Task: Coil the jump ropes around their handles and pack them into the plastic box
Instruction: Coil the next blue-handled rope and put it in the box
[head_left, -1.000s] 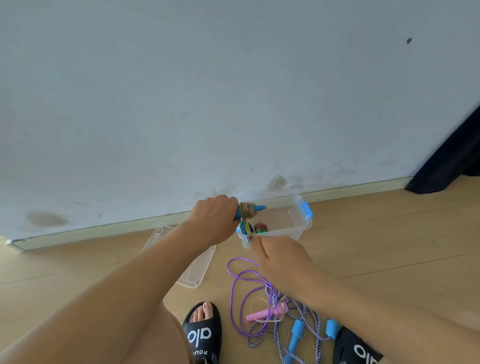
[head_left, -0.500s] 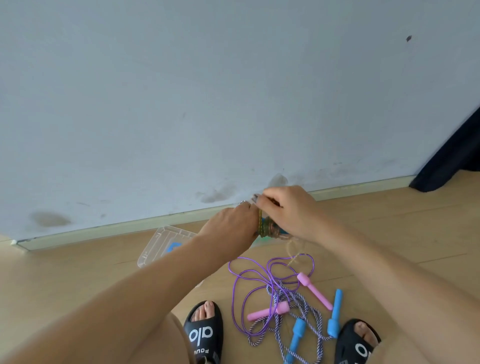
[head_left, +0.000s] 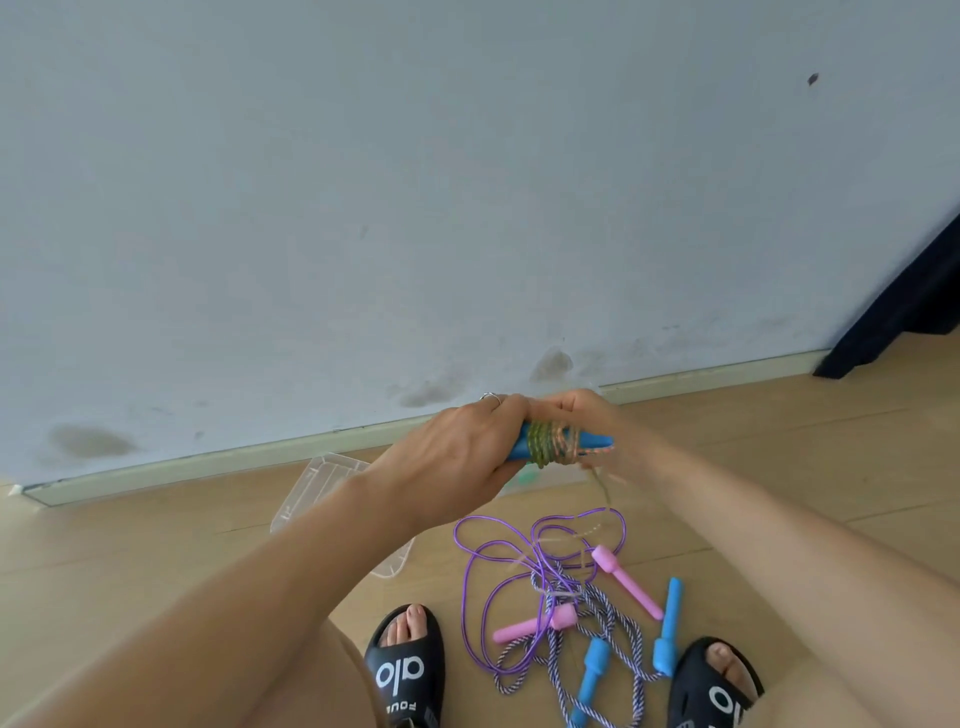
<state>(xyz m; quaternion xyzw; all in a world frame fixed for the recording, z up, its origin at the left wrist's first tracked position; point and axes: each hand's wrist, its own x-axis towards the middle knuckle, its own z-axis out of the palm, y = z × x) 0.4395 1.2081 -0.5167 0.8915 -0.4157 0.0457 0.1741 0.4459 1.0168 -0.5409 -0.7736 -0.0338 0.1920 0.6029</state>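
My left hand (head_left: 457, 457) grips a pair of blue handles (head_left: 592, 441) with multicoloured rope (head_left: 550, 444) wound round their middle. Behind and to the right of the bundle, my right hand (head_left: 587, 410) pinches the loose end of that rope; it is blurred. On the floor below lie a purple rope (head_left: 483, 566) with pink handles (head_left: 623, 579) and a white-and-purple braided rope (head_left: 613, 623) with blue handles (head_left: 670, 629), tangled together. The plastic box is hidden behind my hands; only a green patch (head_left: 527, 478) shows there.
The box's clear lid (head_left: 322, 488) lies flat on the wooden floor to the left, partly under my left forearm. My feet in black slides (head_left: 405, 670) flank the loose ropes. A wall and skirting board run behind; a dark curtain (head_left: 914, 306) hangs at far right.
My right hand rose from in front of the box to behind the bundle and has kept winding. The blue handles now point right, with more rope wound on.
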